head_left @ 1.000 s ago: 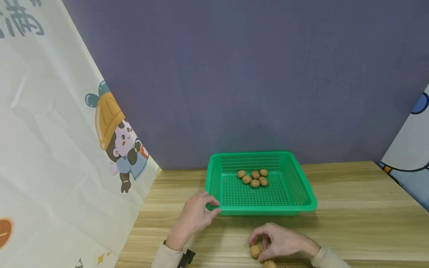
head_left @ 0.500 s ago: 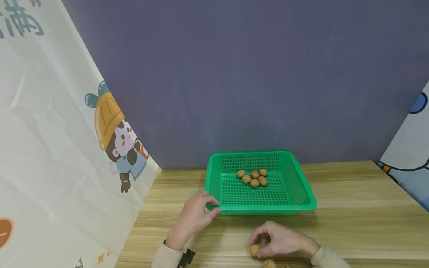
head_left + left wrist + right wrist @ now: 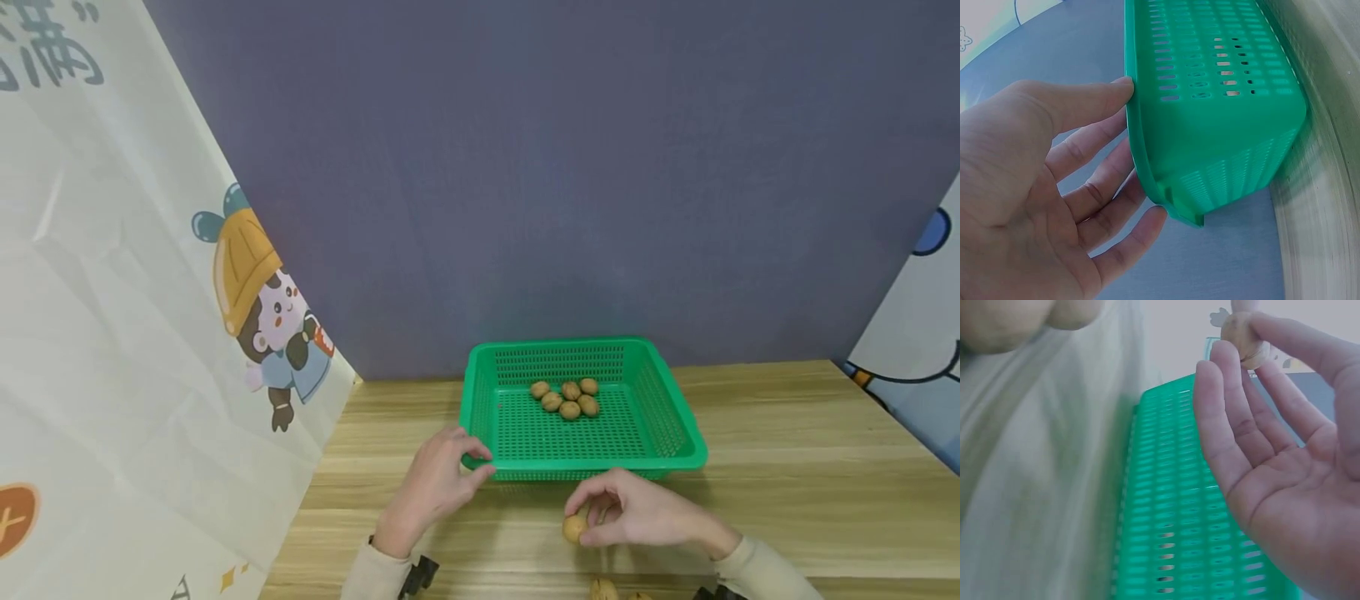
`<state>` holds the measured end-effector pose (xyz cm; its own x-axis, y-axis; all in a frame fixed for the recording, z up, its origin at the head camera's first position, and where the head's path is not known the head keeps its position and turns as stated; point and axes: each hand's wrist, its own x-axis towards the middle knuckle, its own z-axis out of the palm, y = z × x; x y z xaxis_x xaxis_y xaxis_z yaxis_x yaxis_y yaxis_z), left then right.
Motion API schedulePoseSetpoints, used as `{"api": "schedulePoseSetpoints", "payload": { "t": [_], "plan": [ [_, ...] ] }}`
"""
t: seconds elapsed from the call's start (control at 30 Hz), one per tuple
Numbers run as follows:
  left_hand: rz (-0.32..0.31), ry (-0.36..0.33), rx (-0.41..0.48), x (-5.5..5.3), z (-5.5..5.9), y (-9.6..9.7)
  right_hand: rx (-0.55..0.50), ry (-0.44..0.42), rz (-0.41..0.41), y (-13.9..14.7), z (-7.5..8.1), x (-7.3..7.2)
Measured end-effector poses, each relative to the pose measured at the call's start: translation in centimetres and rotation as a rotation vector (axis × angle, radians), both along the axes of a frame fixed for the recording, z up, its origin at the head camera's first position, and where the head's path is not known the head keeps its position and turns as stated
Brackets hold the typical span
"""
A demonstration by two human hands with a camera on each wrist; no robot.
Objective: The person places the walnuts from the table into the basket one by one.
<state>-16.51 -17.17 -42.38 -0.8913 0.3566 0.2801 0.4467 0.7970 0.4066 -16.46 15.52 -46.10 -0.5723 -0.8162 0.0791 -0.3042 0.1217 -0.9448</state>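
Observation:
Between the thumb and fingertips of my right hand is a walnut, just in front of the green plastic basket. The right wrist view shows this walnut pinched at the fingertips, with the basket wall behind. My left hand grips the basket's near left corner. In the left wrist view its thumb lies on one side of the basket rim and the fingers reach behind. Inside the basket several walnuts lie grouped toward the back.
More walnuts lie on the wooden table at the bottom edge of the head view, partly cut off. A dark grey-blue panel rises behind the basket. A white printed sheet borders the left side.
My right hand has moved forward toward the basket, carrying the pinched walnut away from the loose ones. The left hand and the basket have stayed in place.

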Motion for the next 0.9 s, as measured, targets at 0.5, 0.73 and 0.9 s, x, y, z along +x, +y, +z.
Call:
{"api": "schedulePoseSetpoints", "payload": {
  "t": [0.5,0.73,0.9],
  "plan": [
    [0.002,-0.006,-0.006,-0.1,-0.1,0.0,0.008,0.066,-0.036,-0.1,5.5,-1.8],
    [0.001,-0.007,-0.007,0.0,-0.1,-0.1,0.025,0.136,-0.086,-0.3,8.1,-4.4],
    [-0.001,-0.001,-0.003,-0.1,-0.1,-0.1,0.05,0.17,-0.12,-0.8,9.3,-6.6]
  ]
}}
